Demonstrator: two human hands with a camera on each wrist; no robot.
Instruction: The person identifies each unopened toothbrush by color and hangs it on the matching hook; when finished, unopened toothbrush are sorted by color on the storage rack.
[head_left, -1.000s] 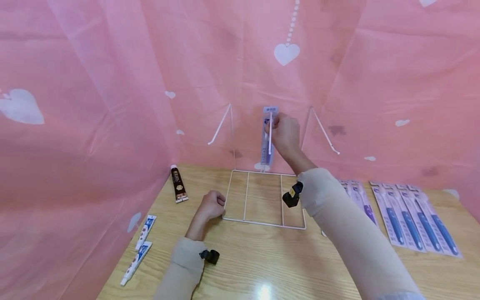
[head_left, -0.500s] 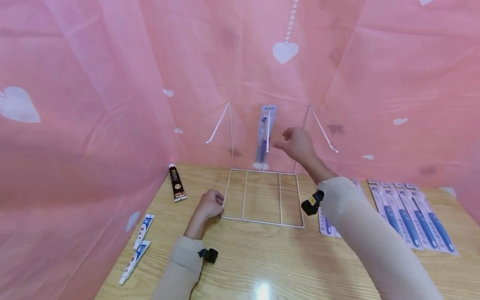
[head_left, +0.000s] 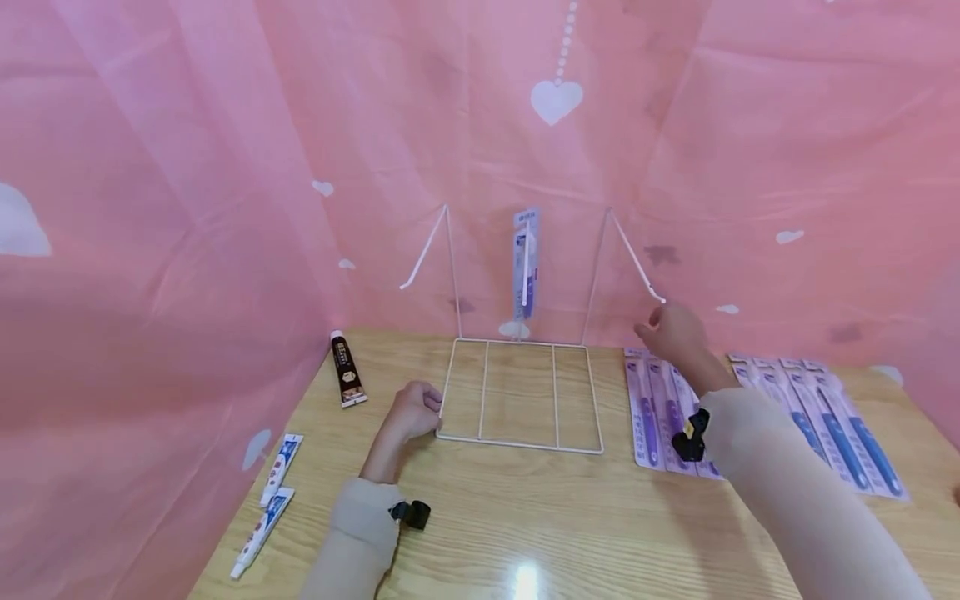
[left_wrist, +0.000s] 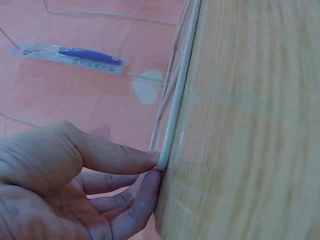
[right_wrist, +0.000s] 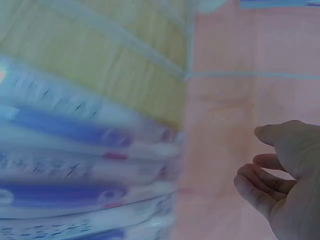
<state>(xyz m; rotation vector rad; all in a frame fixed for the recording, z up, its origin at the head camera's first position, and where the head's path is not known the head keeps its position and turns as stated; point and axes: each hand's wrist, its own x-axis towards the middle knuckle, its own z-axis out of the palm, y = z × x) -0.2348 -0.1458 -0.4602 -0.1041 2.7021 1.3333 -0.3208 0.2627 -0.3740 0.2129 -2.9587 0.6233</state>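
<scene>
My left hand (head_left: 411, 410) pinches the near left corner of the white wire rack (head_left: 517, 447) between thumb and forefinger, as the left wrist view (left_wrist: 85, 180) shows close up. A packaged purple toothbrush (head_left: 529, 283) hangs on the rack's middle hook; it also shows in the left wrist view. My right hand (head_left: 672, 337) is in the air, holding nothing, with thumb and loosely bent fingers apart. Below it several packaged purple toothbrushes (head_left: 647, 417) lie on the table, partly hidden by the right forearm.
Several packaged blue toothbrushes (head_left: 862, 433) lie further right. On the left are a dark toothpaste tube (head_left: 347, 368) and two white tubes, one (head_left: 282, 468) above the other (head_left: 261, 533). The rack's left hook (head_left: 423, 248) and right hook (head_left: 636, 257) are bare. Pink cloth (head_left: 225, 208) walls the back and left.
My right hand has let go of the packaged toothbrush on the middle hook and moved right and down, over the purple toothbrushes. My left hand has kept its hold on the rack.
</scene>
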